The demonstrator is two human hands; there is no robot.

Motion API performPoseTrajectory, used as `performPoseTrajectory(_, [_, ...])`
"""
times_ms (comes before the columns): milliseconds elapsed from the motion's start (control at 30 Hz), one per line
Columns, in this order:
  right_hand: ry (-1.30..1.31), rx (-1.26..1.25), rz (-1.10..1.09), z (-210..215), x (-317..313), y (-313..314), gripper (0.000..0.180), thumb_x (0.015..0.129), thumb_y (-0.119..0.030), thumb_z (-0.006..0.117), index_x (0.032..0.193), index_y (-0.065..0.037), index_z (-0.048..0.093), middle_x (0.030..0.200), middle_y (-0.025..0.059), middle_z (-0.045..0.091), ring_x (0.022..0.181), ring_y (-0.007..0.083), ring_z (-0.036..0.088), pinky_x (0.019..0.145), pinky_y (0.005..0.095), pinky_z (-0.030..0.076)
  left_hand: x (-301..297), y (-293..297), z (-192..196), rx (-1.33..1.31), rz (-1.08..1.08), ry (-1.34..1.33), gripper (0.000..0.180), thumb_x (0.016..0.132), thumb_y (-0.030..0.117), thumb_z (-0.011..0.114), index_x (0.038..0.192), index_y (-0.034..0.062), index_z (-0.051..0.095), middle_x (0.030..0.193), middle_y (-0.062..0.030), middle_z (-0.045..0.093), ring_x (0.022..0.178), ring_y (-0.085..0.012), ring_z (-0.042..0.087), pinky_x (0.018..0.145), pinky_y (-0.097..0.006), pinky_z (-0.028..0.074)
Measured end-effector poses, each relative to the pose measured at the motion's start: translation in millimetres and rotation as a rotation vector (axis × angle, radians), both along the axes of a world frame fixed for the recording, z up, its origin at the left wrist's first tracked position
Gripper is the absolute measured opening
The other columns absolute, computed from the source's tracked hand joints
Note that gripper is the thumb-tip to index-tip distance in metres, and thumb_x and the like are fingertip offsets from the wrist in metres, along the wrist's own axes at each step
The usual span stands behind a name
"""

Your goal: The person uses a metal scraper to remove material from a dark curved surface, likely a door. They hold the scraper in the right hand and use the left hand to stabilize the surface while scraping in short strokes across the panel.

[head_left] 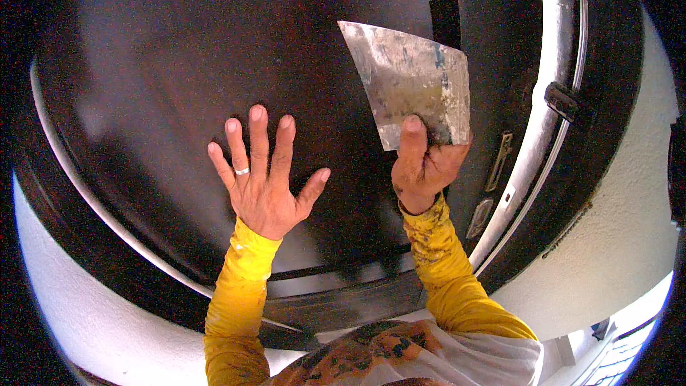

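In my right hand (429, 171) is a flat metal scraper plate (411, 75), four-sided, with worn grey metal and blotches of dried residue. My thumb presses on its lower face, while the other fingers curl behind it and are mostly hidden. The plate is tilted up in front of a large dark panel (186, 50). My left hand (264, 179) has its fingers spread over the same panel, palm toward it, and holds nothing. Whether the palm touches the panel I cannot tell. A pale ring (242, 171) sits on one finger.
A shiny metal edge strip (554, 36) runs down the right, carrying a small black block (562, 100). Slotted metal fittings (498, 161) sit beside it. White textured wall (607, 221) lies beyond the dark frame, with a bright barred opening (636, 347) at lower right.
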State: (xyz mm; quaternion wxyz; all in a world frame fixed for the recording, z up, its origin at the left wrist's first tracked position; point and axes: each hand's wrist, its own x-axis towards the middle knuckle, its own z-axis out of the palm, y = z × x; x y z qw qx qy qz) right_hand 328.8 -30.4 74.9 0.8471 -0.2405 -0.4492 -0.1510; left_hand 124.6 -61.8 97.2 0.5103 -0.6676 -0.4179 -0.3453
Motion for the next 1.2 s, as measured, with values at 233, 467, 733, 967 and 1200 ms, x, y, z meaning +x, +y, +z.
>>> performPoseTrajectory(233, [-0.046, -0.011, -0.017, -0.3, -1.2, -0.3, 0.029, 0.094, -0.027, 0.065, 0.106, 0.000, 0.065, 0.097, 0.0198, 0.067, 0.084, 0.0386, 0.063, 0.076, 0.0438, 0.050, -2.6, 5.0, -5.1, 0.001, 0.002, 0.000, 0.076, 0.093, 0.066, 0.044, 0.151, 0.0164, 0.041, 0.161, -0.0143, 0.026, 0.150, -0.0403, 0.013, 0.118, -0.060, -0.001])
performPoseTrajectory(467, [-0.062, 0.038, 0.003, -2.7, -6.0, 0.1, 0.027, 0.095, -0.025, 0.064, 0.105, 0.000, 0.065, 0.099, 0.0195, 0.067, 0.084, 0.0382, 0.063, 0.076, 0.0445, 0.050, -6.4, 7.5, -10.6, 0.010, -0.006, -0.004, 0.077, 0.093, 0.066, 0.044, 0.153, 0.0173, 0.037, 0.162, -0.0140, 0.025, 0.151, -0.0400, 0.012, 0.118, -0.060, -0.001])
performPoseTrajectory(733, [-0.113, -0.001, -0.082, -5.1, -2.4, 0.6, 0.025, 0.094, -0.022, 0.065, 0.106, 0.001, 0.065, 0.099, 0.0190, 0.066, 0.085, 0.0375, 0.062, 0.075, 0.0447, 0.048, -7.8, 11.2, -12.8, 0.020, -0.021, -0.007, 0.077, 0.093, 0.065, 0.045, 0.154, 0.0176, 0.036, 0.162, -0.0138, 0.024, 0.151, -0.0400, 0.012, 0.118, -0.060, -0.001])
performPoseTrajectory(967, [0.036, 0.114, -0.089, -2.0, -5.1, 6.5, 0.026, 0.094, -0.018, 0.063, 0.109, 0.003, 0.061, 0.099, 0.0180, 0.064, 0.080, 0.0348, 0.060, 0.076, 0.0428, 0.048, -9.5, 9.9, -13.8, 0.015, -0.024, -0.006, 0.078, 0.093, 0.065, 0.046, 0.153, 0.0169, 0.037, 0.162, -0.0143, 0.024, 0.151, -0.0396, 0.011, 0.118, -0.060, -0.002])
performPoseTrajectory(1200, [0.089, 0.089, -0.003, -0.4, -9.0, 1.7, 0.026, 0.095, -0.018, 0.061, 0.111, 0.002, 0.060, 0.101, 0.0184, 0.063, 0.086, 0.0333, 0.059, 0.082, 0.0437, 0.046, -9.1, 7.0, -13.4, -0.017, -0.009, -0.015, 0.078, 0.093, 0.066, 0.045, 0.154, 0.0166, 0.036, 0.162, -0.0145, 0.024, 0.151, -0.0399, 0.009, 0.118, -0.060, -0.003])
